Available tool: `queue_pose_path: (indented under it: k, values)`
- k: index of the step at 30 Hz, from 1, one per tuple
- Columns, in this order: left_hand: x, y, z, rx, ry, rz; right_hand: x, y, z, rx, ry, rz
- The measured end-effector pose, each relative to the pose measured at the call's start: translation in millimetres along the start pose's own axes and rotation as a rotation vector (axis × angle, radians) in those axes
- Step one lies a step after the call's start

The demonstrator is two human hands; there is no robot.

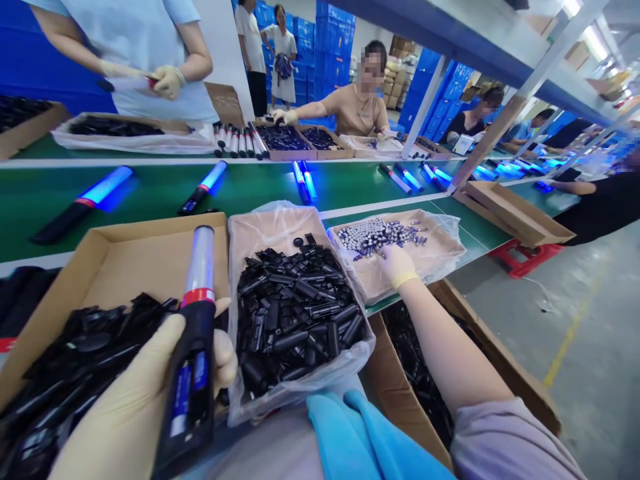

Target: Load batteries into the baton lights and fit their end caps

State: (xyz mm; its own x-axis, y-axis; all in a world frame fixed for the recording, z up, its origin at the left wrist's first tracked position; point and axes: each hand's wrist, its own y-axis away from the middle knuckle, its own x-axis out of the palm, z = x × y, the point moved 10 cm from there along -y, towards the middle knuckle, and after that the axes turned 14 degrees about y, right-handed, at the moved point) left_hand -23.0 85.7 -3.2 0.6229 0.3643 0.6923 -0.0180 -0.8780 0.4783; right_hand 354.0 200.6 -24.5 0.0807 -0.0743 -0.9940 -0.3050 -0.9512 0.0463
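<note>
My left hand (135, 393), in a pale glove, is wrapped round the black handle of a light baton (196, 333). The baton points upward, with a clear tube and a red ring above the handle. Its battery compartment faces me uncovered, and blue batteries (190, 387) show inside. Over at the right, my gloved right hand (397, 263) dips into a lined tray (440, 263) of small silver batteries (365, 235). Its fingers are drawn together at the pile's near edge; what lies between the fingertips is hidden.
Between my hands stands a lined box (300, 223) of black plastic parts (300, 300). A cardboard box (145, 247) of black pieces is at left, another (395, 400) below my right arm. Glowing batons (105, 187) lie on the green belt (250, 183). Co-workers sit or stand beyond.
</note>
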Motion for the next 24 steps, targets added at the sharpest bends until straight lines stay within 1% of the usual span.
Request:
queue_pose_path:
  k: [2, 4, 7, 9, 12, 15, 17, 18, 20, 21, 22, 24]
  values:
    - [7.5, 9.6, -2.4, 0.012, -0.101, -0.025, 11.1, -11.4, -4.0, 0.029, 0.034, 0.007]
    - [11.0, 15.7, -5.6, 0.029, -0.18, -0.039, 18.0, -13.9, -4.2, 0.063, 0.064, 0.017]
    - [10.3, 16.2, -8.9, 0.049, -0.183, -0.014, 24.3, -13.8, -4.7, 0.105, 0.098, 0.06]
    - [5.3, 13.5, -6.4, 0.023, -0.154, 0.004, 28.0, -13.5, -7.0, 0.13, 0.115, 0.11]
    - [-6.8, 11.1, -3.6, -0.017, -0.022, -0.002, 31.4, -9.8, -11.3, 0.16, 0.139, 0.182]
    - [-18.8, 14.3, -9.6, -0.001, 0.072, -0.04, 26.6, -2.5, -13.3, 0.158, 0.164, 0.205]
    - [-21.2, 19.7, -13.4, -0.005, 0.113, -0.063, 15.4, 4.4, -12.3, 0.141, 0.178, 0.193]
    - [-19.8, 23.1, -13.6, -0.025, 0.135, -0.071, 6.5, 9.1, -9.6, 0.124, 0.182, 0.176]
    - [-12.4, 30.2, -12.4, -0.077, 0.159, -0.074, -18.7, 24.0, 5.0, 0.059, 0.174, 0.117]
    - [-7.3, 33.2, -12.2, -0.097, 0.153, -0.068, -33.8, 35.4, 18.2, 0.008, 0.16, 0.081]
    - [-2.1, 35.6, -11.4, -0.12, 0.137, -0.057, -51.3, 50.2, 37.9, -0.077, 0.132, 0.025]
    - [4.7, 37.6, -12.6, -0.129, 0.11, -0.04, -92.3, 93.5, 95.5, -0.359, 0.043, -0.145]
